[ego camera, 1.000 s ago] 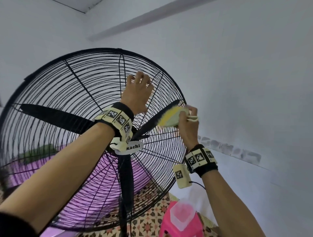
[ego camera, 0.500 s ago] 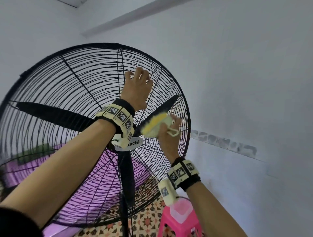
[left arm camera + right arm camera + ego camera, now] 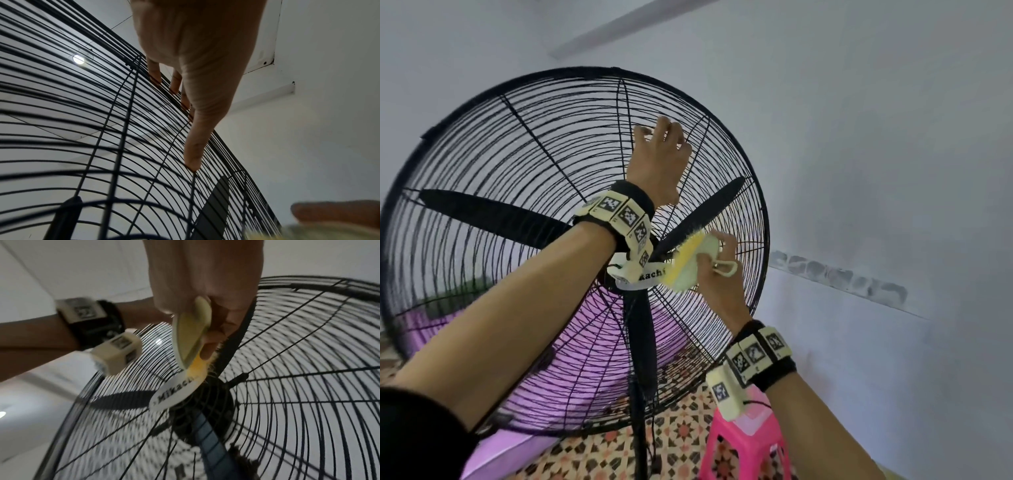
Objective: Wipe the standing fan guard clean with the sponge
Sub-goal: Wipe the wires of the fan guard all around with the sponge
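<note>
Wiping the fan with a soft sponge

The sponge (image 3: pixel 690 262) looks light and squashy, so it should bend round the thin wires; holding it by its pale back seems best. The right hand (image 3: pixel 717 270) has its fingers curled round the sponge and presses the yellow side on the fan guard (image 3: pixel 493 113), just beside the white label (image 3: pixel 174 391) in the middle. The guard looks stiff but springy, and the fan might wobble. The left hand (image 3: pixel 659 164) is high up, with its fingers (image 3: pixel 155 73) hooked into the wires to keep the fan steady.
</note>
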